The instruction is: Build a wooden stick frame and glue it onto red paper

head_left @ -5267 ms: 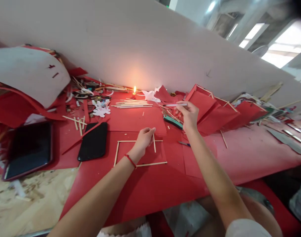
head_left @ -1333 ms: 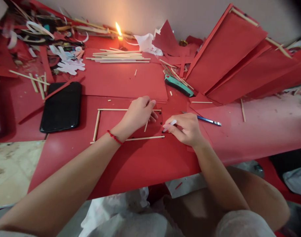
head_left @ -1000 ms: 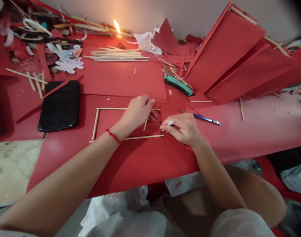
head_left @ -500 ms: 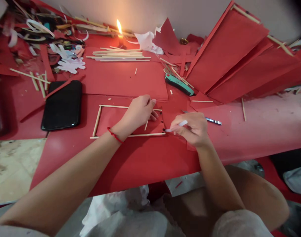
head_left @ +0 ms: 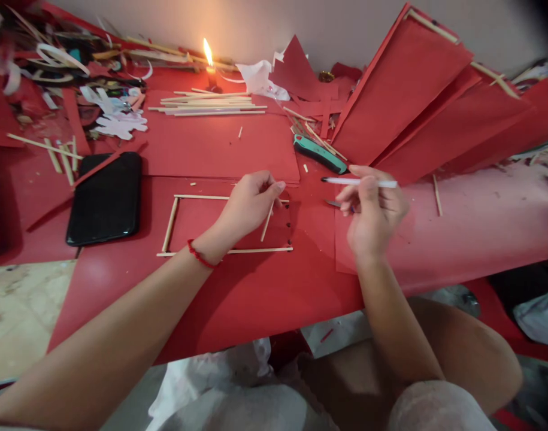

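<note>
My left hand (head_left: 256, 200), a red cord bracelet at its wrist, pinches a short wooden stick (head_left: 267, 224) over a red paper sheet. Thin wooden sticks lie along three sides of that sheet: a long far one (head_left: 199, 197), a long near one (head_left: 260, 250) and a short left one (head_left: 170, 224). Dark glue dots (head_left: 288, 225) mark its right edge. Off to the right, my right hand (head_left: 375, 209) is closed on a white glue stick (head_left: 377, 183) with a blackened tip, raised above the table. Beneath those fingers a slim knife blade (head_left: 332, 203) shows; its handle is mostly hidden.
A lit candle (head_left: 211, 75) burns behind a pile of wooden sticks (head_left: 211, 106). A green utility knife (head_left: 319, 153) lies at centre right, a black phone (head_left: 105, 197) at left. Folded red paper panels (head_left: 403, 90) stand at the right; scraps crowd the back left.
My right hand has lifted the glue stick away from the sheet's right edge, up and to the right. My left hand stays over the sheet, its short stick now showing more plainly.
</note>
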A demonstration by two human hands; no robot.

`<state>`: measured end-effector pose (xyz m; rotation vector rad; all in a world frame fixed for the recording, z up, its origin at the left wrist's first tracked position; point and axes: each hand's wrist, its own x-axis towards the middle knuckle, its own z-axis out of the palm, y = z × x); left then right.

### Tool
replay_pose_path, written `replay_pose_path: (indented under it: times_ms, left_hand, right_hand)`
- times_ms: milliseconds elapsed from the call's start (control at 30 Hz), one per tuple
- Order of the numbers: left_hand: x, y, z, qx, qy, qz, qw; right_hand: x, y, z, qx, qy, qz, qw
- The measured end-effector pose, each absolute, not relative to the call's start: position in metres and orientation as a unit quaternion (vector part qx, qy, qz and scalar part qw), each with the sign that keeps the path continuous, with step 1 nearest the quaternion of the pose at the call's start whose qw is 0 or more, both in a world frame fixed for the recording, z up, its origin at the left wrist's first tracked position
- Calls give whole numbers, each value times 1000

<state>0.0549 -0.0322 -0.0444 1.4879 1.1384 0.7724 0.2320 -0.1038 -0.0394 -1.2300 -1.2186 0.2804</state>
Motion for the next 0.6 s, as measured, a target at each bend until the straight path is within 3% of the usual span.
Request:
replay_pose_path:
  times_ms: [333, 600]
  left_hand:
    - [66, -37, -45, 531, 444, 395, 604]
    - [69, -44, -42, 522, 446, 379, 621]
  right_hand:
    - [212, -108, -44, -557, -637, 212, 490]
    - [210, -106, -40, -583, -615, 239, 474]
